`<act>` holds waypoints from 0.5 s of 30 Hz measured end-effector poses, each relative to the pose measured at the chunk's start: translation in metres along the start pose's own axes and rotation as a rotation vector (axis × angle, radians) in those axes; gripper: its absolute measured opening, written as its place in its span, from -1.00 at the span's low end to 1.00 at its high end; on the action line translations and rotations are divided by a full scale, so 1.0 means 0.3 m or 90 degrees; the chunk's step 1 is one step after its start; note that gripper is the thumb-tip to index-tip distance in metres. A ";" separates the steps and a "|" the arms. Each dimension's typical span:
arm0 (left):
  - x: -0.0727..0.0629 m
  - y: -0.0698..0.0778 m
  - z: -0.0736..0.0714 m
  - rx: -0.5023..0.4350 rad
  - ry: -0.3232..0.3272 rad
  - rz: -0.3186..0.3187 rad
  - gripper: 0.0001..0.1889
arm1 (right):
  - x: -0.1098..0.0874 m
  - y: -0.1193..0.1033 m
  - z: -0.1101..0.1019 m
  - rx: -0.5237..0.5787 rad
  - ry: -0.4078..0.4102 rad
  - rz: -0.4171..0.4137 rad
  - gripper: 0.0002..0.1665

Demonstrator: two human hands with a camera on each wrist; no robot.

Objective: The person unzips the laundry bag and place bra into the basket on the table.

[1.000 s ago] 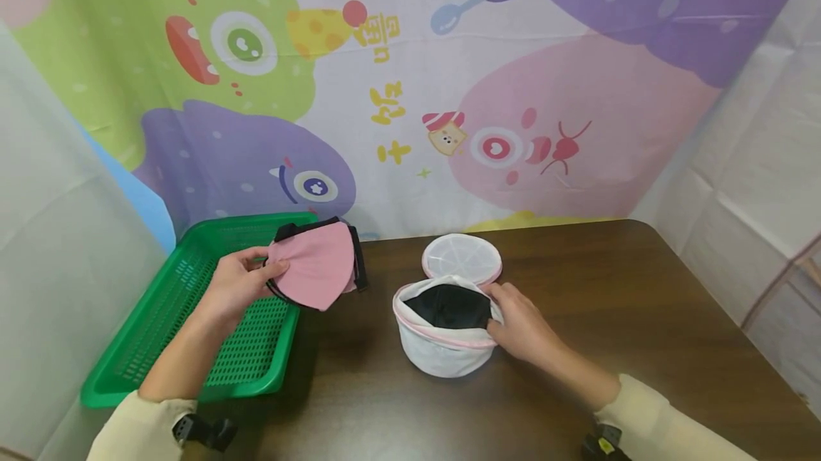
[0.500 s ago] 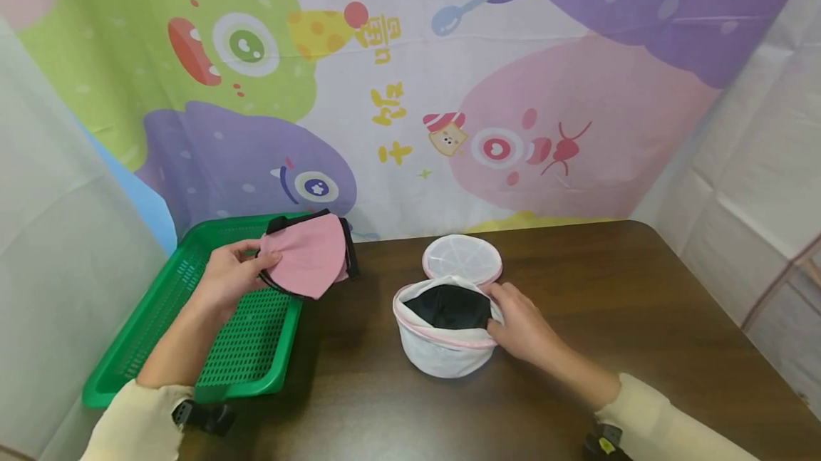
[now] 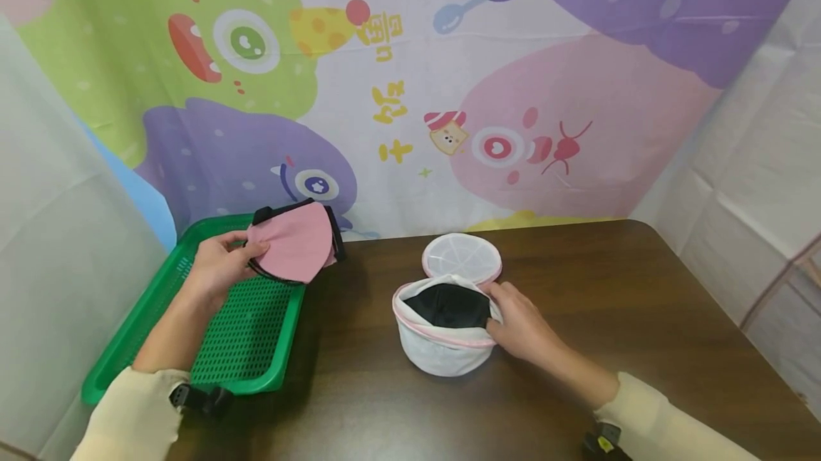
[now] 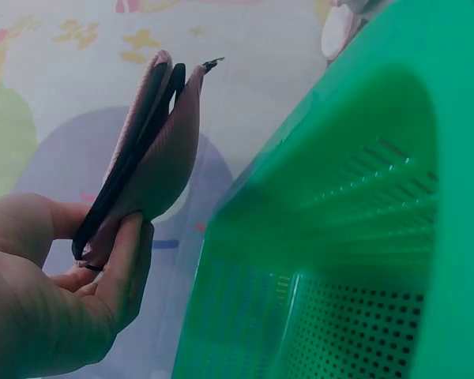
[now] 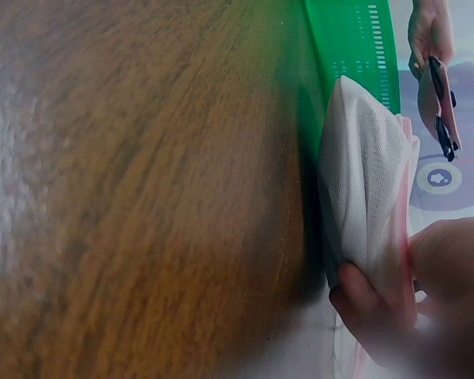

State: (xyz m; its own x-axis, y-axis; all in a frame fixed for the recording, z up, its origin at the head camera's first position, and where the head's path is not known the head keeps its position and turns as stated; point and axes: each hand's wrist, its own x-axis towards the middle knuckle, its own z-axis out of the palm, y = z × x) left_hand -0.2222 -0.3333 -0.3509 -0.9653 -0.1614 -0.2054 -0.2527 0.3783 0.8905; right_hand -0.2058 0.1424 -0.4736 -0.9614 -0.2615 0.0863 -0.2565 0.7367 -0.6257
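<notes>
While left fingers (image 4: 125, 257) pinch one end, the pink fabric (image 3: 295, 244) points lengthwise rightward.

The place is a curtained-off tabletop (image 3: 616, 283) setup; whether it belongs to a home, a shop or a studio cannot be told. A cartoon-printed backdrop (image 3: 417, 90), with one-eyed monsters and sideways yellow characters, hangs behind the brown wood-grain surface. Pale, creased sheets (image 3: 770, 162) flank it. The green plastic basket (image 3: 290, 336) and white mesh bag (image 3: 442, 354) look like household goods.
</notes>
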 end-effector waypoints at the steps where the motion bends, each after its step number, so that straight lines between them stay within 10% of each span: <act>1: 0.003 -0.001 -0.005 -0.002 -0.001 -0.001 -0.24 | 0.000 0.000 0.000 0.000 -0.001 0.001 -0.37; 15: 0.037 -0.013 -0.067 -0.049 0.014 -0.013 -0.24 | 0.002 -0.001 0.003 -0.009 -0.003 -0.001 -0.37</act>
State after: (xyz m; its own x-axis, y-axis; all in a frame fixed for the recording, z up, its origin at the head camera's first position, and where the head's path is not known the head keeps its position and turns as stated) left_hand -0.2306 -0.3549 -0.3485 -0.9582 -0.1880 -0.2158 -0.2657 0.3040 0.9149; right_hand -0.2062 0.1416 -0.4740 -0.9606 -0.2652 0.0836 -0.2593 0.7454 -0.6141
